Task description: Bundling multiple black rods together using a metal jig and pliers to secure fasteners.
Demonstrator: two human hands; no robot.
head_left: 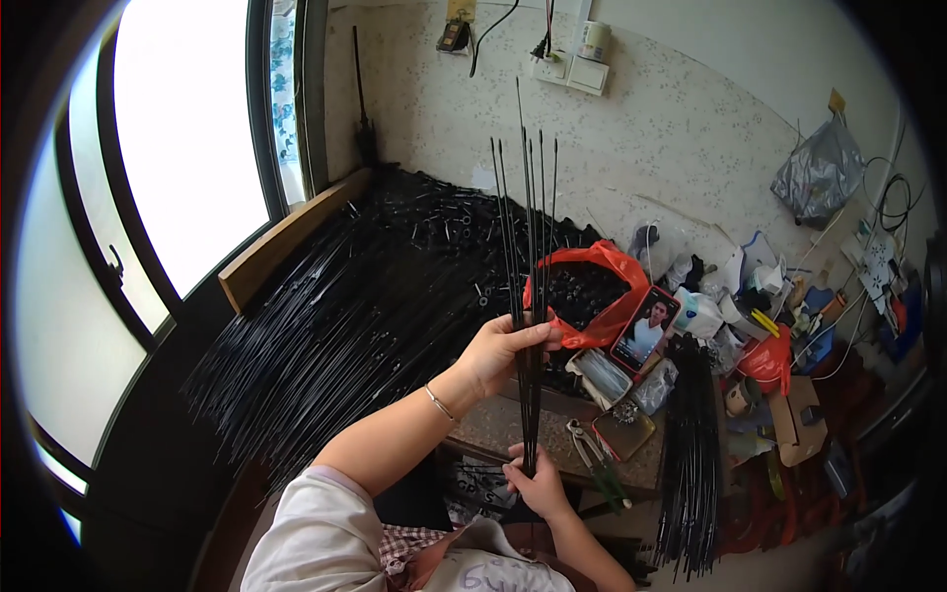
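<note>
Several long, thin black rods (530,414) with small knobbed tips stand almost upright in front of me as one bundle. My left hand (501,353), with a bangle on the wrist, is wrapped round the bundle at its middle. Lower down, my right hand (536,483) grips the same rods near their bottom end. Above the left hand the tips fan out at uneven heights. Behind the left hand sits an open red plastic bag (619,264) full of small black parts. Pliers with green handles (584,444) lie on the table to the right of the bundle.
A big pile of black rods (316,335) covers the left side, bordered by a wooden board (281,242). A lit phone (646,328) leans by the red bag. Another rod bundle (691,474) overhangs the table's front edge. Clutter and a cardboard box (797,419) stand right.
</note>
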